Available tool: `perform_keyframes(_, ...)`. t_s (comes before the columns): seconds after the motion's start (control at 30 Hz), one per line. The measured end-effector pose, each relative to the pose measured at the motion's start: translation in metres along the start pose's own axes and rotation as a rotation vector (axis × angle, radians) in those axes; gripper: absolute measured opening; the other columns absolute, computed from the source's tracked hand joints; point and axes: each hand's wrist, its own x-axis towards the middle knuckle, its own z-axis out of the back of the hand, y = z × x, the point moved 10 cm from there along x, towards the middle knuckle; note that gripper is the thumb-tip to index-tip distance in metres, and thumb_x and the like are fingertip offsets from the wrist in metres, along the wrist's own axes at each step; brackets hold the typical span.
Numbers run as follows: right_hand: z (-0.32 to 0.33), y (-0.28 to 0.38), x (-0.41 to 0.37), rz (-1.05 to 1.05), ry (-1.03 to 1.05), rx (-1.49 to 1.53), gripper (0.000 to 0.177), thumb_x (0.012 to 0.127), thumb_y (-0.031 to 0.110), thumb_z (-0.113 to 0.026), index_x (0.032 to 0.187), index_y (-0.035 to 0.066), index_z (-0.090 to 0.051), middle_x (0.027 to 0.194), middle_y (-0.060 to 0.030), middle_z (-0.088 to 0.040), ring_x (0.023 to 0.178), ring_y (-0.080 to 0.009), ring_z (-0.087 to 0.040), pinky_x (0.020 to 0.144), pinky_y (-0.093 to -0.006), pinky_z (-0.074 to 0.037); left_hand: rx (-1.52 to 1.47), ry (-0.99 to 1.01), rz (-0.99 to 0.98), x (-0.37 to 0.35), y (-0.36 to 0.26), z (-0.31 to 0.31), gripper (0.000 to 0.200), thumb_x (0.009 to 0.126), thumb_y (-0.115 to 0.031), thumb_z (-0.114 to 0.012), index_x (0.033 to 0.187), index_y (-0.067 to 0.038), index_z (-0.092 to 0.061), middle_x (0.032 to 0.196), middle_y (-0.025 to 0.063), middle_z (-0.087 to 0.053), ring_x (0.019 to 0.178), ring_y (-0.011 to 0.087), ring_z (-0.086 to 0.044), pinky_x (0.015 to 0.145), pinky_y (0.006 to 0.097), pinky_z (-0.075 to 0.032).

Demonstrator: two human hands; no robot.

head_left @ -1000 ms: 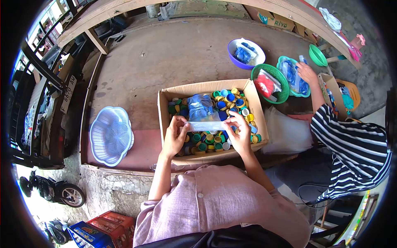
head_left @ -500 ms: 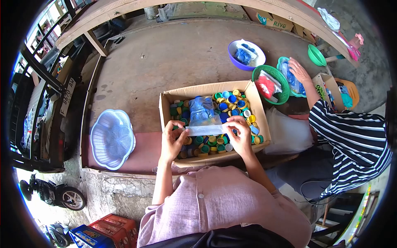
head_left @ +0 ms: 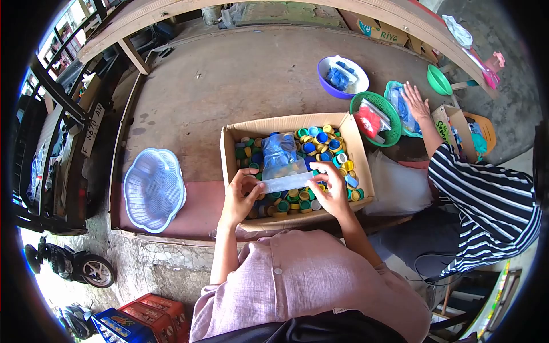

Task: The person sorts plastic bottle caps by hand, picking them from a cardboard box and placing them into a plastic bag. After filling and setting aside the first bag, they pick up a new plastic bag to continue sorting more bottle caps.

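A clear plastic bag (head_left: 279,156) with blue pieces in it lies over the caps in a cardboard box (head_left: 229,166). Its flattened, folded top edge is stretched between my two hands. My left hand (head_left: 242,197) pinches the left end of this edge between thumb and fingers. At the right end, my right hand (head_left: 330,187) pinches it in the same way. Yellow, green, blue and white bottle caps (head_left: 294,197) surround the bag and lie beneath it.
A pale blue basket (head_left: 153,191) stands at the left. Plastic sheets (head_left: 400,186) lie right of the box. Beyond are a green basket (head_left: 393,134) and a purple bowl (head_left: 329,88). A co-worker's hand (head_left: 416,103) is over a turquoise basket (head_left: 392,86).
The bag's folded edge now slants, its right end slightly higher. The co-worker's hand has shifted a little to the right, with its fingers spread.
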Motion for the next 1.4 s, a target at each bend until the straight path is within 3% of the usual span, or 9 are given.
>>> perform_keyframes(0.33,0.002,-0.014,-0.003,-0.109,0.067,0.008,0.039,0.073,-0.005,-0.065,0.108,-0.002,-0.050,0.101,-0.0107,-0.052,0.079,-0.0151,-0.061,0.068,-0.0239,-0.050,-0.009,-0.021,0.020,-0.001,0.007,0.004,0.031,0.081,-0.003,-0.059,0.108,0.000,-0.046,0.075,0.0067,-0.059,0.074,0.0110,-0.059,0.066,0.0236,-0.049)
perform_keyframes(0.53,-0.006,-0.049,-0.013,-0.401,0.166,0.184,0.038,0.077,0.002,-0.064,0.112,0.000,-0.050,0.085,-0.0052,-0.058,0.081,-0.0111,-0.058,0.072,-0.0221,-0.048,-0.028,-0.026,-0.031,-0.001,0.001,0.004,0.029,0.081,-0.004,-0.059,0.108,-0.001,-0.047,0.075,0.0034,-0.057,0.073,0.0089,-0.057,0.066,0.0219,-0.046)
perform_keyframes(0.67,-0.001,-0.034,-0.005,-0.207,0.107,0.106,0.033,0.078,0.001,-0.063,0.109,0.000,-0.053,0.082,-0.0042,-0.058,0.077,-0.0100,-0.057,0.073,-0.0225,-0.046,-0.065,-0.021,-0.041,-0.001,0.004,0.002,0.028,0.082,-0.004,-0.058,0.108,-0.002,-0.047,0.078,0.0023,-0.055,0.075,0.0080,-0.055,0.067,0.0212,-0.045)
perform_keyframes(1.0,0.000,-0.018,-0.002,-0.196,0.100,-0.030,0.021,0.080,0.002,-0.059,0.101,0.000,-0.054,0.080,-0.0068,-0.060,0.077,-0.0124,-0.059,0.071,-0.0254,-0.046,-0.041,-0.039,-0.028,-0.001,0.002,0.003,0.027,0.082,-0.001,-0.057,0.108,-0.002,-0.047,0.079,0.0022,-0.053,0.075,0.0074,-0.054,0.065,0.0210,-0.045)
perform_keyframes(1.1,-0.002,-0.016,-0.003,-0.114,0.113,-0.155,0.003,0.082,0.001,-0.054,0.085,0.001,-0.054,0.077,-0.0065,-0.059,0.077,-0.0134,-0.058,0.070,-0.0260,-0.045,-0.056,-0.074,-0.069,0.001,0.006,0.006,0.019,0.081,0.004,-0.055,0.099,0.001,-0.048,0.101,0.0108,-0.050,0.071,0.0126,-0.060,0.062,0.0244,-0.053)
perform_keyframes(1.2,0.000,-0.011,-0.003,-0.034,0.100,-0.139,0.004,0.082,0.002,-0.053,0.084,-0.001,-0.056,0.078,-0.0110,-0.061,0.070,-0.0191,-0.059,0.063,-0.0283,-0.045,-0.002,-0.003,-0.196,0.002,0.002,0.005,0.011,0.082,0.005,-0.052,0.092,0.001,-0.050,0.105,0.0115,-0.049,0.065,0.0111,-0.060,0.060,0.0226,-0.053)
perform_keyframes(1.27,-0.001,-0.017,-0.005,-0.096,0.107,-0.144,0.006,0.082,0.002,-0.053,0.085,-0.001,-0.057,0.079,-0.0111,-0.061,0.069,-0.0190,-0.059,0.063,-0.0283,-0.046,-0.027,0.023,-0.099,-0.001,-0.006,0.001,0.012,0.079,0.000,-0.058,0.089,-0.001,-0.052,0.107,0.0113,-0.049,0.078,0.0171,-0.059,0.068,0.0290,-0.051)
perform_keyframes(1.33,-0.003,-0.023,-0.006,-0.153,0.119,-0.143,0.007,0.083,0.003,-0.053,0.086,-0.001,-0.058,0.080,-0.0111,-0.062,0.069,-0.0188,-0.060,0.062,-0.0282,-0.046,0.631,-0.012,-0.412,-0.012,-0.050,-0.016,0.024,0.071,-0.008,-0.067,0.089,-0.003,-0.053,0.109,0.0114,-0.049,0.096,0.0249,-0.052,0.080,0.0358,-0.044)
perform_keyframes(1.4,-0.002,-0.026,-0.007,-0.177,0.117,-0.132,0.009,0.083,0.004,-0.054,0.088,-0.001,-0.060,0.082,-0.0109,-0.063,0.070,-0.0171,-0.060,0.062,-0.0265,-0.046,0.767,0.022,-0.461,-0.013,-0.056,-0.028,0.033,0.063,-0.012,-0.072,0.089,-0.007,-0.054,0.112,0.0082,-0.050,0.101,0.0286,-0.045,0.086,0.0370,-0.037)
